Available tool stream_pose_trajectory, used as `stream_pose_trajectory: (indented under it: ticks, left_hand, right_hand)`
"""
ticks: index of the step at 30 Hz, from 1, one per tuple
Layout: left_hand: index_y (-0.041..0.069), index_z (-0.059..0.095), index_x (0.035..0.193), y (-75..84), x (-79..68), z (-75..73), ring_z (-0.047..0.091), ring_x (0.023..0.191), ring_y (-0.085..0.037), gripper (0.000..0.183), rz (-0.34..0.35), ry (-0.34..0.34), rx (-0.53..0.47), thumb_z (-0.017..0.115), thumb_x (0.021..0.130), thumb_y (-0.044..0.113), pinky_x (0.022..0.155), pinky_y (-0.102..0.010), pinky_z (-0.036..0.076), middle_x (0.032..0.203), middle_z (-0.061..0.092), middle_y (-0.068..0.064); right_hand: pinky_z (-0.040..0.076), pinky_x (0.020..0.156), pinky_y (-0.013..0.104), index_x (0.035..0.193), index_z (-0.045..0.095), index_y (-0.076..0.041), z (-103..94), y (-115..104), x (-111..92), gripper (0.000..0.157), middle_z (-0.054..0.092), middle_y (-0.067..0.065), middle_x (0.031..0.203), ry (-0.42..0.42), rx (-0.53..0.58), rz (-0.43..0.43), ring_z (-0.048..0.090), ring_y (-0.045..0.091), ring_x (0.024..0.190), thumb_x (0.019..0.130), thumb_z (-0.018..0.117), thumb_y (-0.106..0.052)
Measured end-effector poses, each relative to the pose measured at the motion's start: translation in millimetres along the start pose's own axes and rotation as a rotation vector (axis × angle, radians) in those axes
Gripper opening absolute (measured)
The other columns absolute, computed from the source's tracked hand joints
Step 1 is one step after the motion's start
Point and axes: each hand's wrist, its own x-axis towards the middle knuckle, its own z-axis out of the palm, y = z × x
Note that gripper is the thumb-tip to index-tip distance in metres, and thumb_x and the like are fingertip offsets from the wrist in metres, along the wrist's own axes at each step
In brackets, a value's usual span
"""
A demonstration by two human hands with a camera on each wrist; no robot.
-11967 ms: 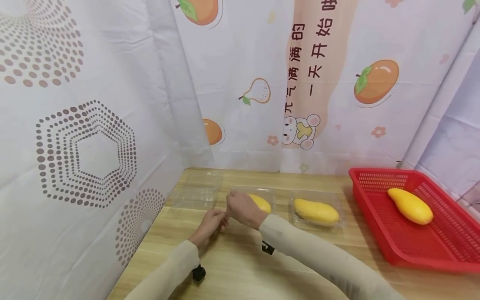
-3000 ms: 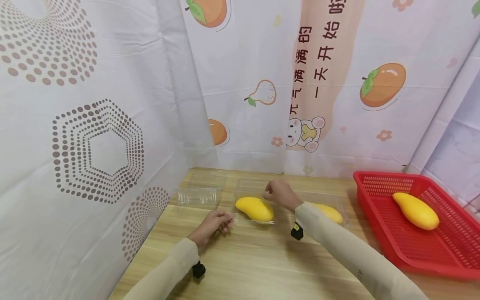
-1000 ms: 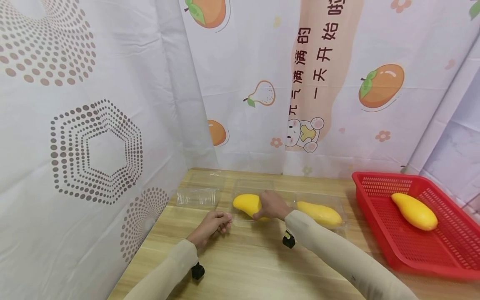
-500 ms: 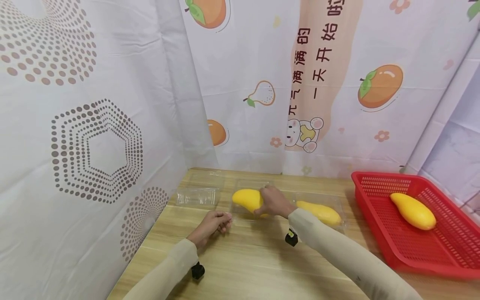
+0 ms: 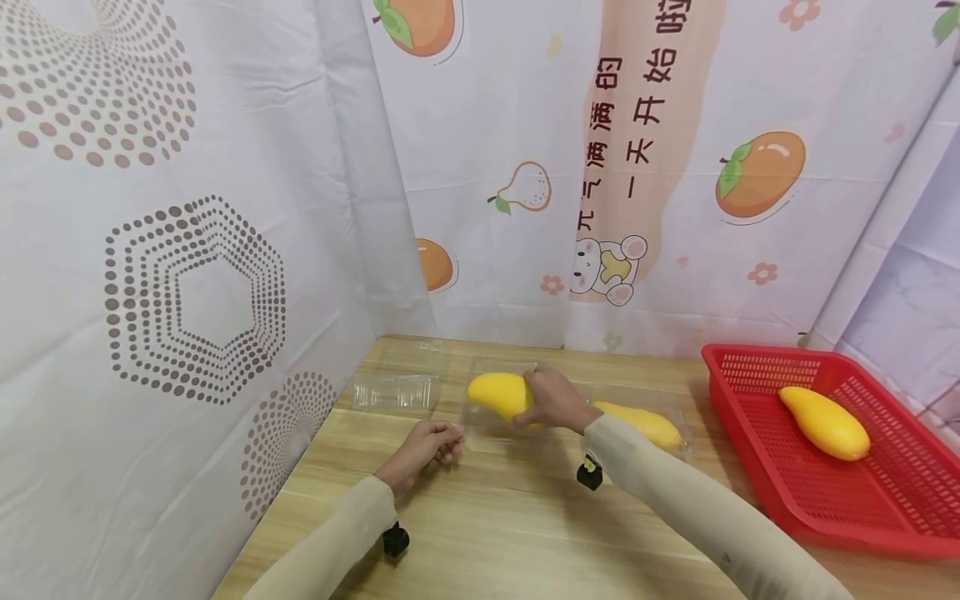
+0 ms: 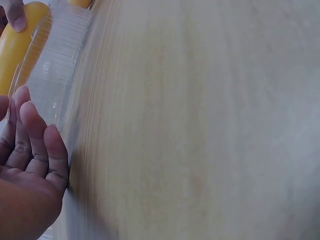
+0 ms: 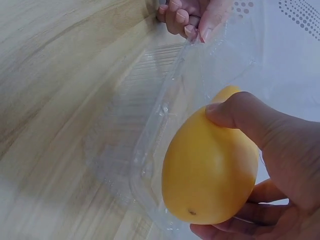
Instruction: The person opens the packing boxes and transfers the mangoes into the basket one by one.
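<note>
A yellow mango (image 5: 497,393) is in the grip of my right hand (image 5: 557,402), thumb on one side and fingers underneath. The right wrist view shows this mango (image 7: 210,165) raised above an open clear plastic box (image 7: 161,110). My left hand (image 5: 422,452) stays at the front left corner of that box. Its thumb and fingertips pinch the rim there, as the right wrist view shows the left hand (image 7: 187,17). In the left wrist view the ribbed side of the box (image 6: 55,75) lies just beyond the fingers (image 6: 35,120).
To the right, a second mango (image 5: 641,425) lies in another clear box (image 5: 678,407). An open clear box (image 5: 393,393) stands at the left by the curtain (image 5: 225,450). A red plastic basket (image 5: 757,467) with one mango (image 5: 825,423) is at the far right.
My right hand came down from the box's upper edge, took hold of the mango and lifted it slightly. The left hand, earlier close to the right one, now stays at the corner.
</note>
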Motion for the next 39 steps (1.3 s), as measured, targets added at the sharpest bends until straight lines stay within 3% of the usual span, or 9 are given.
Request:
stream_pose_trajectory:
  ticks: [22,39]
  left_hand:
    - [-0.01,0.068,0.111,1.0,-1.6,1.7,0.058,0.07,-0.011,0.037,-0.007,0.005,-0.022,0.064,0.103,0.026,0.065,-0.025,0.051,0.085,0.068,-0.007]
    - [-0.009,0.068,0.109,1.0,-1.1,1.0,0.058,0.072,-0.013,0.031,-0.001,0.01,-0.02,0.061,0.105,0.021,0.065,-0.026,0.05,0.087,0.068,-0.009]
  right_hand:
    - [0.052,0.08,0.04,0.124,0.065,0.004,-13.7,5.9,-6.0,0.07,0.065,0.012,0.106,0.043,0.025,0.032,0.057,0.024,0.089,0.072,0.092,-0.034]
    - [0.052,0.077,0.04,0.122,0.065,0.003,-23.6,13.8,-7.2,0.068,0.066,0.01,0.102,0.063,0.026,0.037,0.057,0.023,0.086,0.072,0.091,-0.036]
